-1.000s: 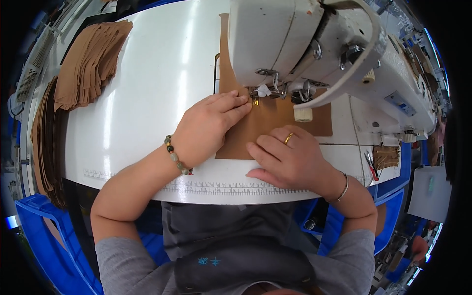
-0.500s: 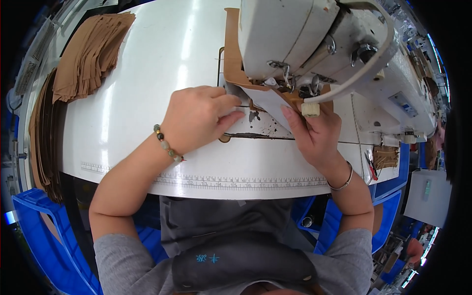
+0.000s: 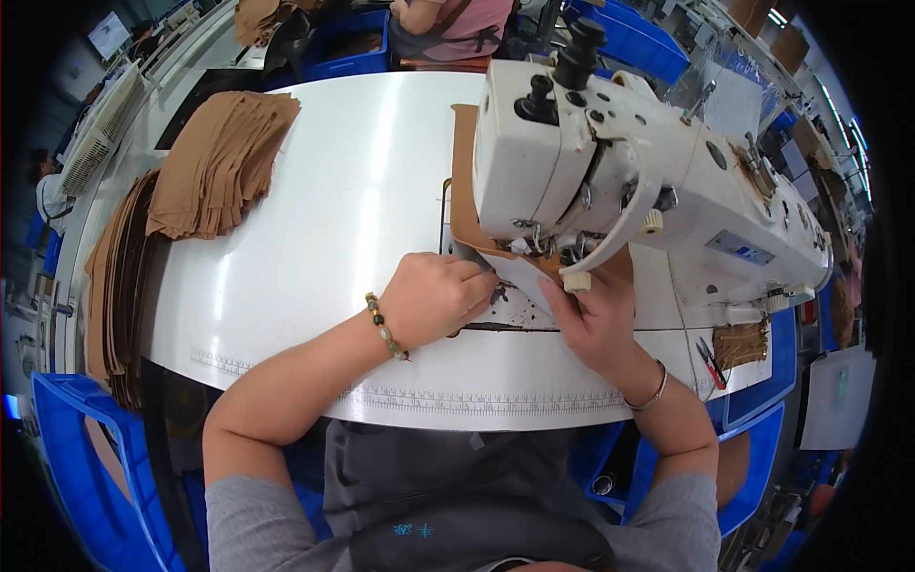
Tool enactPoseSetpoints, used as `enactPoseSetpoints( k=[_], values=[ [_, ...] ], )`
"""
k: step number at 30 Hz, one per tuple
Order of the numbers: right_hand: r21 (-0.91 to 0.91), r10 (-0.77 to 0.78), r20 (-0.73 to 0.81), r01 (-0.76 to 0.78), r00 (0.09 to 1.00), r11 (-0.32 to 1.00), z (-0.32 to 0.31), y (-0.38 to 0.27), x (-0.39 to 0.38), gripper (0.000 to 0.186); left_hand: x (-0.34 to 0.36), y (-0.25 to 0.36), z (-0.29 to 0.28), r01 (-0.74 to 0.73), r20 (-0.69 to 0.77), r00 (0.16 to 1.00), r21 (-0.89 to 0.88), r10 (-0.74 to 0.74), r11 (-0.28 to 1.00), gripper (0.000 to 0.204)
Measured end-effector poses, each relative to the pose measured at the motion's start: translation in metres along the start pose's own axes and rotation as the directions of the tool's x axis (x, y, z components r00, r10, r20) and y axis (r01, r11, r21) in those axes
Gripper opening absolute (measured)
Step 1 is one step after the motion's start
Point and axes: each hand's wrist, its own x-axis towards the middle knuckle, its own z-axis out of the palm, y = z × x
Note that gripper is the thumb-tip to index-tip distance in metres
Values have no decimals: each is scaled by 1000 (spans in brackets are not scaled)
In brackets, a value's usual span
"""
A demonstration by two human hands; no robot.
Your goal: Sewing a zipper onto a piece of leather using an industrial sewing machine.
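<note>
A brown panel [image 3: 464, 181] with a pale lining side [image 3: 522, 276] stands bent around the head of the white sewing machine [image 3: 543, 143], its lower edge in the needle area. My right hand [image 3: 599, 319] grips the panel's right part, thumb on the pale side and fingers behind it, partly hidden. Left of the needle area, my left hand [image 3: 438, 297] is closed, thumb and fingertips pressed together beside the panel's near edge. Whatever may be between those fingertips is hidden.
Fanned brown pieces [image 3: 221, 162] lie at the table's far left, with another stack [image 3: 119, 286] beside them. Red-handled snippers [image 3: 711, 364] and small brown strips [image 3: 740, 345] lie at right. Blue bins [image 3: 91, 467] flank the table. A person in pink [image 3: 467, 33] sits beyond it.
The view has tilted up, showing more of the machine and the room beyond. My left thumb and fingertips have come together. My right hand keeps its hold on the panel.
</note>
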Motion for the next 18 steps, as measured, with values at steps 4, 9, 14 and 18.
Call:
enactPoseSetpoints(
  k=[4,9,14,18],
  values=[
    [34,20,40,-21,999,999,-5,5,-1,7,-1,-1,2,48,42,998,-90,-44,995,7],
    [318,284,352,-399,892,860,0,14,-2,26,-3,-2,0,42,99,994,-56,-37,998,14],
    [-205,-11,302,77,953,976,18,11,-9,30,-4,3,-5,14,163,987,8,-15,1000,18],
    [-340,-87,340,208,936,917,20,9,-14,38,-3,6,-26,66,265,963,-20,-59,998,19]
  ],
)
